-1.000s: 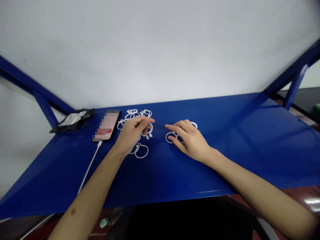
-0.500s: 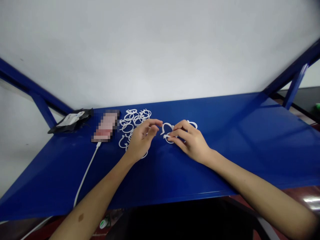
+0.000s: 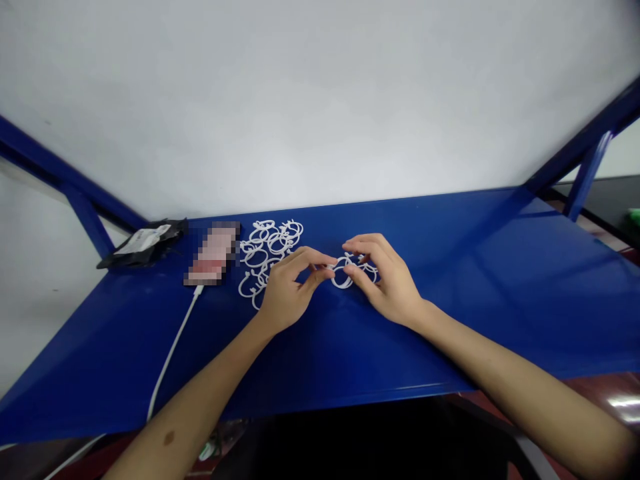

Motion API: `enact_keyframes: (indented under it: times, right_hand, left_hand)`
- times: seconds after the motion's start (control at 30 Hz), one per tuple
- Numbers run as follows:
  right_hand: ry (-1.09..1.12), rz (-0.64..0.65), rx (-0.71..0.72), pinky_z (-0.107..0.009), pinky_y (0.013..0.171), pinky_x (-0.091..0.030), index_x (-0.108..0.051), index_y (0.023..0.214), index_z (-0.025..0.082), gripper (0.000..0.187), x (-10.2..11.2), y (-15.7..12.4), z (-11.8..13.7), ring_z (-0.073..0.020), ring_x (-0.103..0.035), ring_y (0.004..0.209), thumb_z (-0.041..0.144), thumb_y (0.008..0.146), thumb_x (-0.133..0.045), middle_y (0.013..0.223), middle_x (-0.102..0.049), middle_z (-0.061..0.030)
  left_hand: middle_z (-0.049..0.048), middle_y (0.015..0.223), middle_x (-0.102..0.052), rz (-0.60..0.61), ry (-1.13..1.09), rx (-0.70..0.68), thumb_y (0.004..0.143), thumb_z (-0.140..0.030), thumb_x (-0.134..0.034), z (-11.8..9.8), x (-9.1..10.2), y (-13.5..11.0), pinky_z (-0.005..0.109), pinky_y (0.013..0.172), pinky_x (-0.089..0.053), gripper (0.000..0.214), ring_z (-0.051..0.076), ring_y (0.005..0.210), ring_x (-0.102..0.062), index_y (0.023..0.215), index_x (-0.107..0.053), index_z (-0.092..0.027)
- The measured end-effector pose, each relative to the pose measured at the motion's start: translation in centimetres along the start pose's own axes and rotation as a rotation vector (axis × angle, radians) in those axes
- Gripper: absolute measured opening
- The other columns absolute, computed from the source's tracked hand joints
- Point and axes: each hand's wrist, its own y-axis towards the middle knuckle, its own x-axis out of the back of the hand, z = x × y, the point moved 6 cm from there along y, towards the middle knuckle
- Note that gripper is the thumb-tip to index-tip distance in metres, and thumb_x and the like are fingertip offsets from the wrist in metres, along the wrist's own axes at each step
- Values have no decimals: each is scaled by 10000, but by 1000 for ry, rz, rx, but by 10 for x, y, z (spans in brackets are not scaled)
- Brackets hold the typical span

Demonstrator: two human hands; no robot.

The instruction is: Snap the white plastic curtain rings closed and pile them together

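Observation:
My left hand pinches the left edge of a white plastic ring between thumb and fingertips, low over the blue table. The ring has small clasp-like ends. Just right of it, my right hand is open, thumb and fingers apart, its thumb tip close to the same ring. More white rings show between and behind the right fingers, partly hidden. To the left lies a loose pile of several similar white rings, its near part covered by my left hand.
A pixelated phone-like slab lies left of the pile, with a white cable running to the front edge. Further left is a black plastic packet with a white label. The blue table meets a pale wall; blue frame bars flank it.
My left hand has moved right and closed on a white ring's edge. My right hand has let go of that ring and spread its fingers.

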Motion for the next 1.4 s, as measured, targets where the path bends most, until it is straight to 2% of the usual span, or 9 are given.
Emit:
enact_keyframes:
  times: [0.17, 0.4, 0.6, 0.7, 0.87, 1.03, 1.1, 1.27, 1.4]
  right_hand:
    - [158, 89, -87, -248, 653, -536, -620, 1107, 209, 142, -7, -1, -2, -121, -668, 729, 264, 1001, -543, 925, -727, -21]
    - [131, 98, 23, -248, 725, -538, -625, 980, 201, 86, -4, -3, 10, -132, -692, 848, 196, 998, -541, 958, -741, -35]
    - [70, 175, 97, -280, 747, -541, -623, 1010, 193, 124, -10, -6, 12, -148, -675, 846, 193, 1013, -498, 992, -736, -56]
    - [0, 149, 47, -296, 776, -540, -644, 1031, 189, 141, -11, -2, 3, -160, -679, 872, 222, 1015, -508, 991, -745, -52]
    - [-257, 66, -13, -348, 772, -531, -720, 1046, 198, 206, 2, 4, -25, -203, -633, 867, 272, 1002, -534, 958, -717, -73]
    - [-431, 106, -43, -383, 722, -516, -759, 1074, 180, 240, 5, 3, -47, -228, -552, 832, 253, 981, -549, 932, -673, -104]
    - [-472, 122, -47, -399, 712, -508, -759, 1099, 187, 259, 4, 3, -49, -237, -525, 824, 252, 984, -537, 924, -675, -108]
    - [-498, 81, -25, -438, 747, -505, -738, 1138, 175, 275, 6, 5, -43, -258, -494, 848, 302, 980, -553, 933, -670, -121]
    - [-402, 67, -25, -443, 806, -496, -731, 1120, 200, 264, 7, 6, -33, -256, -507, 877, 319, 997, -530, 946, -670, -107]
  left_hand:
    - [-10, 871, -687, 29, -138, 13, 909, -261, -684, 0, 0, 2, 233, 679, -503, 66, 100, 748, -624, 961, -725, -261]
    - [-16, 806, -685, 9, -153, 56, 908, -259, -686, 4, 2, 1, 254, 682, -514, 29, 100, 683, -629, 916, -705, -239]
    - [-8, 816, -701, 33, 35, 65, 883, -298, -709, 8, 3, 3, 275, 704, -517, 76, 125, 730, -635, 857, -687, -230]
    - [1, 869, -724, 71, 171, 121, 851, -325, -738, 21, 17, 11, 298, 726, -525, 180, 148, 765, -641, 1008, -692, -248]
    - [23, 953, -709, -54, 424, 186, 908, -271, -647, 46, 58, 19, 336, 801, -518, 158, 165, 815, -629, 1057, -681, -227]
    - [39, 939, -667, 303, 649, 80, 905, -322, -641, 54, 38, 11, 411, 894, -460, 127, 244, 975, -555, 955, -686, -214]
    - [48, 921, -637, 371, 701, 71, 880, -386, -675, 59, 31, 6, 417, 877, -446, 175, 253, 948, -530, 893, -695, -213]
    - [28, 817, -608, 362, 657, 0, 867, -370, -701, 64, 26, 5, 381, 829, -410, 177, 224, 843, -500, 773, -690, -220]
    - [4, 768, -629, 253, 469, -50, 905, -330, -666, 41, 24, 10, 367, 834, -413, 137, 195, 795, -521, 816, -670, -226]
